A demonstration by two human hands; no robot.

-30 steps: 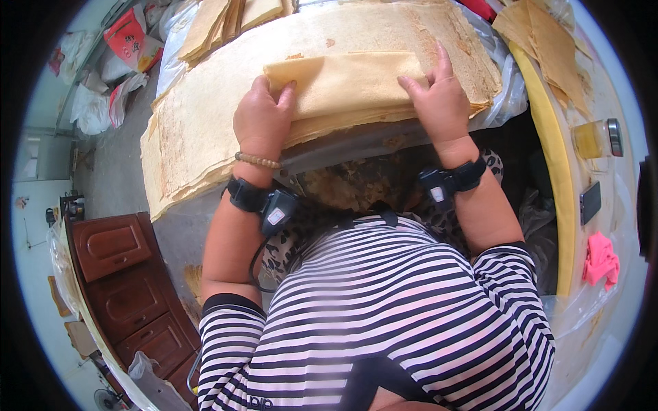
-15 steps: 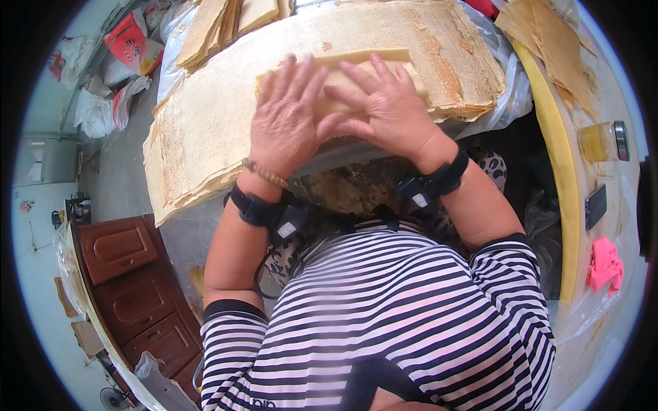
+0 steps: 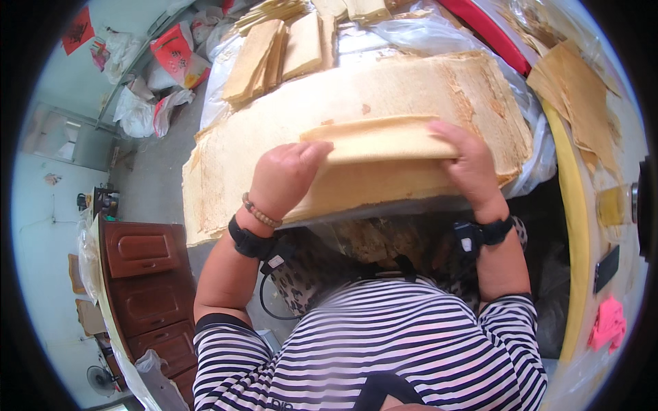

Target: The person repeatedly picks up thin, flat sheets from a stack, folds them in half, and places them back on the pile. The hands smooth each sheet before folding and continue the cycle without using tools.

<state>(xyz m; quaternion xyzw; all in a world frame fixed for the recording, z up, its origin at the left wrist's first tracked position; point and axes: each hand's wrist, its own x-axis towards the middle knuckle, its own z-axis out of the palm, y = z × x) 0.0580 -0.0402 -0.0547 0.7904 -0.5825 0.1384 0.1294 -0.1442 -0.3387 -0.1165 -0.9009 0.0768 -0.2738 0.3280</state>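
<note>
Left hand and right hand, both closed, grip the folded tan sheet at its ends, over the big sheet stack near its front edge.

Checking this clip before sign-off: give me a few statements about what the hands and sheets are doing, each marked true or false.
1. Both hands grip one folded bundle of tan sheets. True: the left hand holds its left end and the right hand its right end.
2. The bundle sits over a large stack of sheets. True.
3. The left hand is holding the pink cloth. False: the pink cloth lies far right, untouched.
4. The wooden cabinet stands to the person's right. False: the cabinet is at lower left.
</note>
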